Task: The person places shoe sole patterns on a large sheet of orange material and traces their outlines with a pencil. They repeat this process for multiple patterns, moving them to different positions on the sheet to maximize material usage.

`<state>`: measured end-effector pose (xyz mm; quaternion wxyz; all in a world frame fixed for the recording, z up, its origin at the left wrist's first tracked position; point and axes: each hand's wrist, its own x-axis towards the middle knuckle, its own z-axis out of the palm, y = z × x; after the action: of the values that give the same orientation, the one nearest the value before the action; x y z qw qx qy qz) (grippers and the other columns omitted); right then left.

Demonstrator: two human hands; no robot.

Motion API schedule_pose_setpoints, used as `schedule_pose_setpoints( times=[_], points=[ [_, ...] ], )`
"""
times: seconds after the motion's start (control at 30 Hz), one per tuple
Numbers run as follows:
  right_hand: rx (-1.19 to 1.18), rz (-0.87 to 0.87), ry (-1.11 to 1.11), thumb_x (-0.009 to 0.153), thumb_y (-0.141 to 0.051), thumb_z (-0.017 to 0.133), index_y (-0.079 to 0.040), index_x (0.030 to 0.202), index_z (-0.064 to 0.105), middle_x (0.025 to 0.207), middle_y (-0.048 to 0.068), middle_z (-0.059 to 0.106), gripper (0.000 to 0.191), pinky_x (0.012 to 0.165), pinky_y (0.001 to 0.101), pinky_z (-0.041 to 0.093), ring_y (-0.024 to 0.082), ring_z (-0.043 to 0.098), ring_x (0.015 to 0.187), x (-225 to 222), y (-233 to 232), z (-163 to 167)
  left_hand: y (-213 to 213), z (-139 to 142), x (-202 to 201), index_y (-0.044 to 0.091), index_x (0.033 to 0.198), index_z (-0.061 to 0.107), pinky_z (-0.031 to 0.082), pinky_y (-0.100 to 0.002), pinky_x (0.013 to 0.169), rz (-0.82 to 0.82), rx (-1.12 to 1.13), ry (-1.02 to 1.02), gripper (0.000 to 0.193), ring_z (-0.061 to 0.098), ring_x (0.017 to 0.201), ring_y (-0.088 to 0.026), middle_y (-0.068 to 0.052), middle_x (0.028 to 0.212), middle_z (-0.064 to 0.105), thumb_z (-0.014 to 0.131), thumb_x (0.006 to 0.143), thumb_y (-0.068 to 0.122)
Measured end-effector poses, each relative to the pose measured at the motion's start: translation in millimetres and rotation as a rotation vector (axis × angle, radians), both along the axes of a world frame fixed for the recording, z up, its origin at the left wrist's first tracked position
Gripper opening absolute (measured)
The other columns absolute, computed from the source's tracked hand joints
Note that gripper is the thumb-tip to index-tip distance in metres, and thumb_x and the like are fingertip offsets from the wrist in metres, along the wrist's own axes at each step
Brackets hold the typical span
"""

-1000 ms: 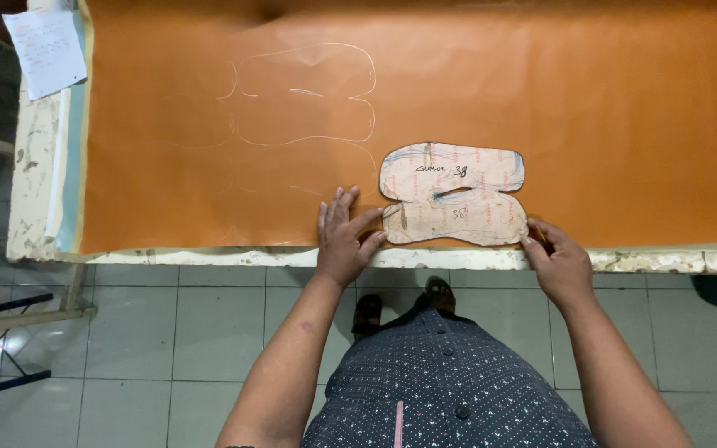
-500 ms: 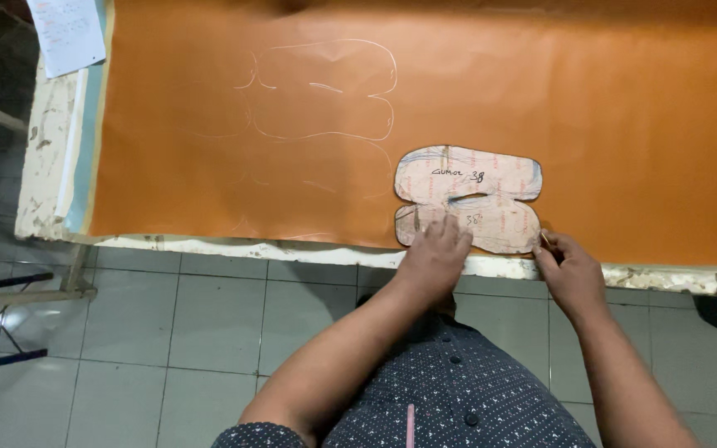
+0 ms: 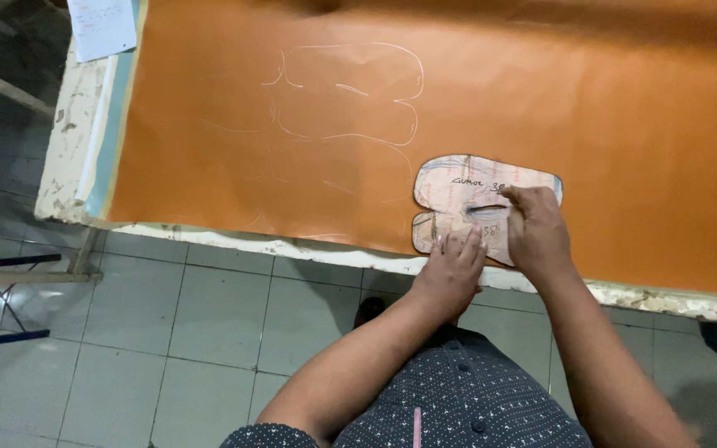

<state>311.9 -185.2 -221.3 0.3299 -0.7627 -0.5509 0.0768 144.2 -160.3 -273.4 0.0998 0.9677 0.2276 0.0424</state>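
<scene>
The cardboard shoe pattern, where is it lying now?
In the head view, the cardboard shoe pattern lies flat on the orange leather sheet near the table's front edge, under the left hand and right hand.

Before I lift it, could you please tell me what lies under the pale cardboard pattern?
The pale cardboard pattern lies flat on the orange leather sheet; both hands press it, hiding whatever lines are under it.

Right hand covers the cardboard pattern's 4 o'clock portion; left hand hides its near edge. Orange sheet is cut off at 12 and 3 o'clock.
</scene>
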Motion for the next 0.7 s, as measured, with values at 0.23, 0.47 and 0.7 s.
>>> schedule_pose_setpoints(
  times=[0.23,0.47,0.7],
  points=[
    [-0.511,-0.468,0.127,0.093,-0.034,0.074,0.002,0.125,0.063,0.1,0.015,0.067,0.049,0.084,0.0444,0.052,0.032,0.067,0.093,61,-60,-45,8,-5,-13,-0.004,0.147,0.046,0.041,-0.05,0.114,-0.04,0.005,-0.096,0.083,0.046,0.135,-0.042,-0.024,0.156,0.041,0.072,0.084,0.043],
    [-0.072,-0.059,1.389,0.116,-0.033,0.062,0.003,0.108,0.064,0.081,0.005,0.062,0.037,0.046,0.0246,0.038,0.011,0.051,0.059,88,-112,-23,17,37,-5,-0.003,0.143,0.056,0.052,-0.044,0.096,0.125,0.216,-0.31,0.055,0.059,0.119,-0.035,-0.024,0.147,0.056,0.064,0.094,0.02],
    [-0.526,-0.291,1.03,0.098,-0.036,0.059,-0.009,0.12,0.07,0.076,0.014,0.074,0.037,0.042,0.0216,0.034,0.009,0.042,0.049,32,-100,9,1,73,12,-0.004,0.12,0.07,0.055,-0.04,0.081,0.369,-0.707,-0.723,0.027,0.069,0.094,-0.034,-0.019,0.107,0.072,0.058,0.104,0.015]
  ],
)
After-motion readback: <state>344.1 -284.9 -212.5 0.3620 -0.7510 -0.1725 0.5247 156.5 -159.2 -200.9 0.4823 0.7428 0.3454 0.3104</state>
